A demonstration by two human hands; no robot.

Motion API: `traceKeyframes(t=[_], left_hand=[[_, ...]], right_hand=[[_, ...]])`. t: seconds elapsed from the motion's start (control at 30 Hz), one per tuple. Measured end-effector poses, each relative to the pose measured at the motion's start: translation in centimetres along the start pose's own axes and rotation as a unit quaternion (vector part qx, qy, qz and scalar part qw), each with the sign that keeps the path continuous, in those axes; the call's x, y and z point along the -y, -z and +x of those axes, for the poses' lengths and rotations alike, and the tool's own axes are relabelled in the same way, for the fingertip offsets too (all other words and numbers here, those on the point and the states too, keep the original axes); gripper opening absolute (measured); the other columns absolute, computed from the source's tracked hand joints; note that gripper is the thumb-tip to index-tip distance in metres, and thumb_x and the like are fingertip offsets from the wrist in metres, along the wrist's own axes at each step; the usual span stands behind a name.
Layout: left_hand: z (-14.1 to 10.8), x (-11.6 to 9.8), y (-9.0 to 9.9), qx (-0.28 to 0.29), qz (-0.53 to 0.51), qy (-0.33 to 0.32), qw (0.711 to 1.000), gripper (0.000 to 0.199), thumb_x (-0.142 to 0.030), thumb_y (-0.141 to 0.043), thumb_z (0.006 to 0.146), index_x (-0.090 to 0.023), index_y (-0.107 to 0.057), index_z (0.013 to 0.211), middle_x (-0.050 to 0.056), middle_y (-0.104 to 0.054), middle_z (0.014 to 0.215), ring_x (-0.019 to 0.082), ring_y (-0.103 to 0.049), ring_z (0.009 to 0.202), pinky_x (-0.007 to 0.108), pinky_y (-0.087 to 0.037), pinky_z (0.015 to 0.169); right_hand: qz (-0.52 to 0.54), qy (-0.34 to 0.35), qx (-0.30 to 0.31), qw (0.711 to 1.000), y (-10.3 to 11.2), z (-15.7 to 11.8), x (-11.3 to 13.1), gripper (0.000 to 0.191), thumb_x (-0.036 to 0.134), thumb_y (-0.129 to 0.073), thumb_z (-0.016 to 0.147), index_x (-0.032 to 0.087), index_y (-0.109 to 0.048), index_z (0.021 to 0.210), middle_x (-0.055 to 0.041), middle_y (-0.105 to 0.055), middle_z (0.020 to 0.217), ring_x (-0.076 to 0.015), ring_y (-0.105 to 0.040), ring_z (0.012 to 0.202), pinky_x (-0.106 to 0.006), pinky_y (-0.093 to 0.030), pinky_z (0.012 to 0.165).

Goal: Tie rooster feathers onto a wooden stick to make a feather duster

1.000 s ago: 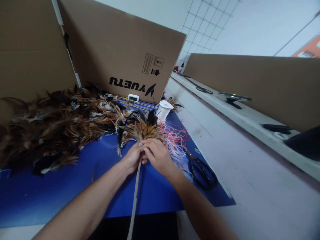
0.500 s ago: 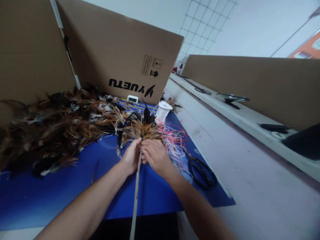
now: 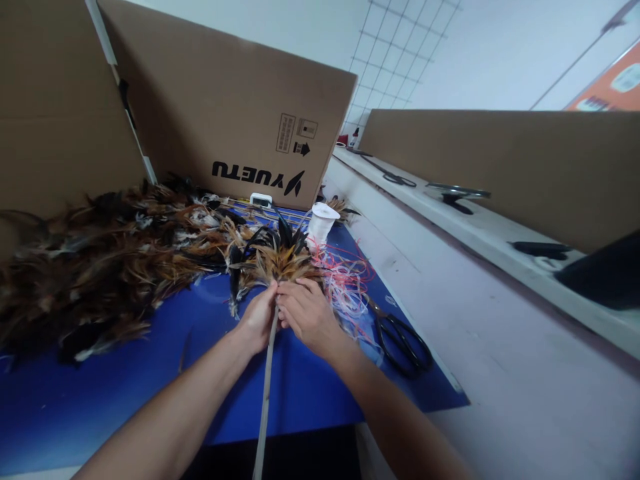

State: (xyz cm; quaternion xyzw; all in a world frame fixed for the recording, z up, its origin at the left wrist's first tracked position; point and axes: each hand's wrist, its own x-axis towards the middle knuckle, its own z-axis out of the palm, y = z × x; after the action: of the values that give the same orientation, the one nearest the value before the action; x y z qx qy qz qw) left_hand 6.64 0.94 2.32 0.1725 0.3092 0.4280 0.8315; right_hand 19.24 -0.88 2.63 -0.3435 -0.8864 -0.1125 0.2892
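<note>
A feather duster (image 3: 280,257) with brown and black feathers at its far end lies between my hands. Its thin pale stick (image 3: 267,393) runs back toward me, past the table's front edge. My left hand (image 3: 259,319) is closed around the stick just below the feathers, thumb on top. From the other side my right hand (image 3: 307,313) closes at the same spot, its fingers bent over the base of the feathers. The fingertips are partly hidden, so any small thing between them cannot be seen.
Loose feathers (image 3: 100,260) are heaped on the left of the blue table (image 3: 165,400). Right of my hands lie pink and white plastic strings (image 3: 345,280), a white spool (image 3: 323,223) and black-handled scissors (image 3: 403,343). Cardboard (image 3: 235,113) stands behind; a ledge (image 3: 450,220) runs along the right.
Both hands keep their hold at the feather base. My right fingers have shifted slightly and lie flatter over it. The whole view has moved a little.
</note>
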Motion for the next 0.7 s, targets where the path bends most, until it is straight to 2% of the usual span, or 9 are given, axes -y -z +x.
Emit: traceKeyframes(t=[0.23,0.4,0.5,0.6,0.7], left_hand=[[0.2,0.0,0.3,-0.002,-0.030,-0.022,0.999,0.025,-0.036,-0.055,0.085,-0.014,-0.052,0.074,-0.005,-0.044,0.049,0.006,-0.040,0.036,0.018,-0.034,0.034],[-0.2,-0.2,-0.1,-0.014,-0.031,-0.017,0.999,0.025,-0.035,-0.056,0.084,-0.012,-0.054,0.074,-0.004,-0.047,0.051,0.006,-0.042,0.036,0.017,-0.035,0.035],[-0.2,-0.3,-0.2,-0.004,-0.035,-0.024,0.999,0.027,-0.033,-0.052,0.087,-0.011,-0.053,0.071,-0.004,-0.046,0.052,0.005,-0.040,0.037,0.017,-0.035,0.035],[-0.1,-0.3,0.0,0.028,-0.034,-0.040,0.998,0.029,-0.032,-0.047,0.090,-0.010,-0.053,0.071,-0.004,-0.045,0.054,0.004,-0.037,0.037,0.016,-0.033,0.035],[-0.1,-0.2,0.1,0.045,-0.021,-0.052,0.997,0.030,-0.031,-0.046,0.090,-0.010,-0.053,0.070,-0.004,-0.042,0.053,0.004,-0.037,0.038,0.016,-0.033,0.035]], right_hand=[[-0.025,0.021,-0.003,0.999,0.3,-0.5,0.2,0.021,0.018,-0.043,0.091,0.015,-0.057,0.106,-0.0101,-0.061,0.121,-0.0202,-0.046,0.124,-0.044,-0.031,0.104],[-0.016,0.041,-0.009,0.999,0.6,-0.4,0.3,0.021,0.016,-0.044,0.090,0.014,-0.058,0.106,-0.0103,-0.061,0.119,-0.0197,-0.046,0.123,-0.042,-0.033,0.104],[0.010,0.036,-0.051,0.998,0.8,-0.5,0.3,0.021,0.014,-0.044,0.089,0.014,-0.059,0.105,-0.0108,-0.061,0.119,-0.0199,-0.047,0.123,-0.041,-0.036,0.103],[0.046,-0.010,-0.119,0.992,0.8,-0.8,0.2,0.021,0.012,-0.047,0.086,0.017,-0.060,0.102,-0.0087,-0.063,0.112,-0.0191,-0.052,0.114,-0.040,-0.042,0.098],[0.063,-0.048,-0.138,0.987,0.6,-1.1,0.0,0.023,0.010,-0.048,0.085,0.017,-0.059,0.105,-0.0083,-0.064,0.109,-0.0186,-0.056,0.107,-0.039,-0.044,0.094]])
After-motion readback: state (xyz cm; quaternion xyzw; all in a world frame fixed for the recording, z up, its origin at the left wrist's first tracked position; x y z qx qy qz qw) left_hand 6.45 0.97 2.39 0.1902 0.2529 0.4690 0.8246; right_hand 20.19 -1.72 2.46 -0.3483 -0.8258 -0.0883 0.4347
